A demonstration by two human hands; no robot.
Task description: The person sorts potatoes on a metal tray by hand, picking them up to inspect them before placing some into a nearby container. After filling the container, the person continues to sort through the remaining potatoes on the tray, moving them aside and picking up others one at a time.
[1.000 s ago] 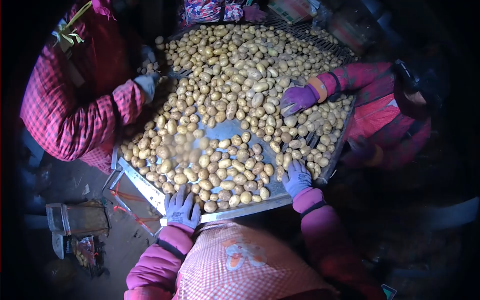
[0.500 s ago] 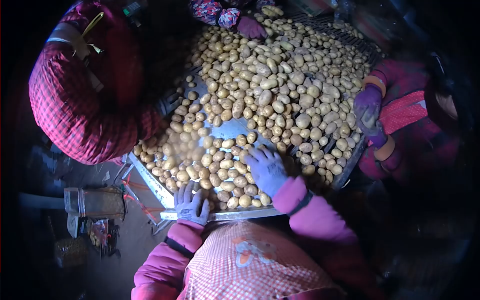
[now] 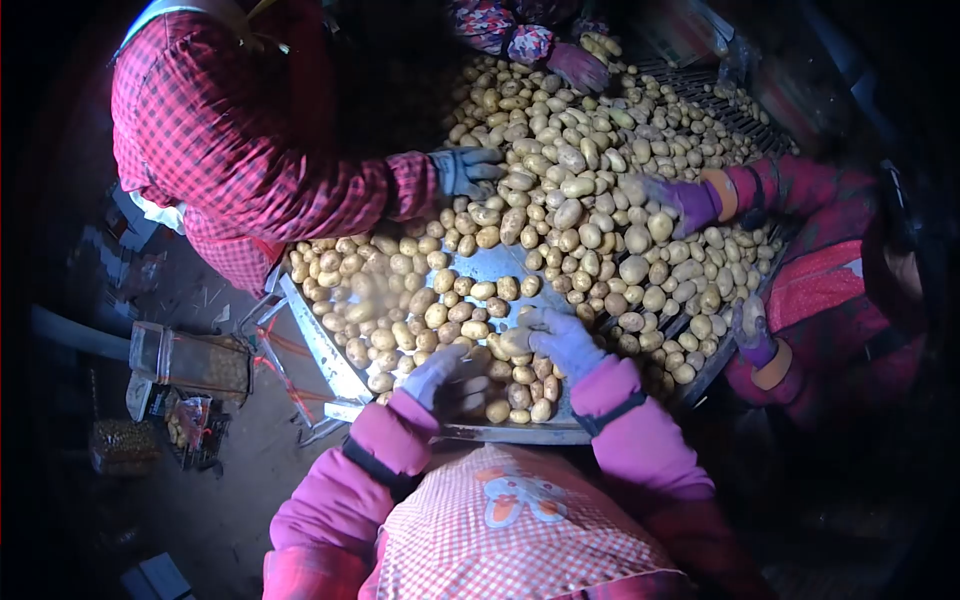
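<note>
Potatoes (image 3: 570, 213) cover much of a metal sorting table (image 3: 490, 264). My right hand (image 3: 565, 345), in a pale purple work glove, has its fingers curled around a potato (image 3: 515, 342) just above the near part of the table. My left hand (image 3: 445, 380), gloved alike, hovers over potatoes by the near edge; its fingers are apart and somewhat blurred, and I see nothing in them. Between the hands lie several loose potatoes (image 3: 522, 375).
A co-worker in a checked sleeve (image 3: 340, 195) reaches in from the left. Another's gloved hand (image 3: 575, 66) is at the far side, and a third person's purple glove (image 3: 690, 203) reaches in from the right. A clear-sided container (image 3: 205, 360) stands on the floor at left.
My left hand has lifted off the near edge and moved right. My right hand has shifted slightly right and closed on a potato. The left and right co-workers have reached farther over the pile.
</note>
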